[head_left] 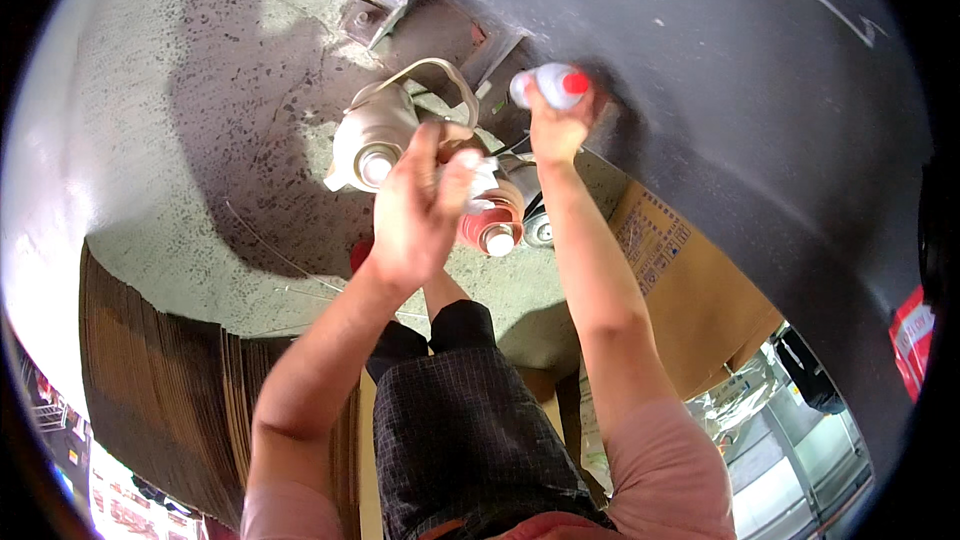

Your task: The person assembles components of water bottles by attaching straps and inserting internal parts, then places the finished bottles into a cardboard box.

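Observation:
My right hand (562, 130) is closed around a white bottle with a red cap (548, 86), which lies nearly sideways beside the dark panel. My left hand (415, 215) is raised over the jugs with its fingers curled in. A small crumpled white piece, like tissue or cloth (482, 183), shows at its thumb and fingertips. Just beyond and to its left stands a cream vacuum jug (372, 135) with a looped handle and a white stopper. A reddish jug with a pale stopper (492, 228) stands below the white piece. Another jug (538, 228), partly hidden, is next to it.
A dark grey panel (740, 90) rises on the right. Below it leans a brown cardboard box (690, 290). Stacked flattened cardboard (160, 350) stands on the left. A metal bracket (395, 15) projects near the top, above the speckled floor (130, 130).

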### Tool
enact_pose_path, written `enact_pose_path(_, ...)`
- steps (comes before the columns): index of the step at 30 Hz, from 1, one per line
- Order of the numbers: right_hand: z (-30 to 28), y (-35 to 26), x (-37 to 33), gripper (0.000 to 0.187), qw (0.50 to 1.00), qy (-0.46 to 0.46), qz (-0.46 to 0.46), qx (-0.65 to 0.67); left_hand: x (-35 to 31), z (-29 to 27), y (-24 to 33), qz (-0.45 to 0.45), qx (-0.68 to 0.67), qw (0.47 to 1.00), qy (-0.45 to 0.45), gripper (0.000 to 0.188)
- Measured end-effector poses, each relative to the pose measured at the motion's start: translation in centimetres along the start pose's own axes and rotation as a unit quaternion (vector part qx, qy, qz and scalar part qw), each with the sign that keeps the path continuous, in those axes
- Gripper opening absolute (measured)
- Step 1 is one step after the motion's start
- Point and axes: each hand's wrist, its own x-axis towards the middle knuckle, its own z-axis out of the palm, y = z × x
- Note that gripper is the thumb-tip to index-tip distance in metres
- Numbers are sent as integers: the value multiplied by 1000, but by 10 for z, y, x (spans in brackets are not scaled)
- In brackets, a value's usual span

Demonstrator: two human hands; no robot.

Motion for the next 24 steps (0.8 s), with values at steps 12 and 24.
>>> enact_pose_path(12,71,179,79,84,911,-180,151,-339,-45,21,-124,-183,-709,680,44,28)
enact_pose_path(24,-163,-168,-215,21,902,-293,128,289,-133,7,36,-107,-709,684,-133,37)
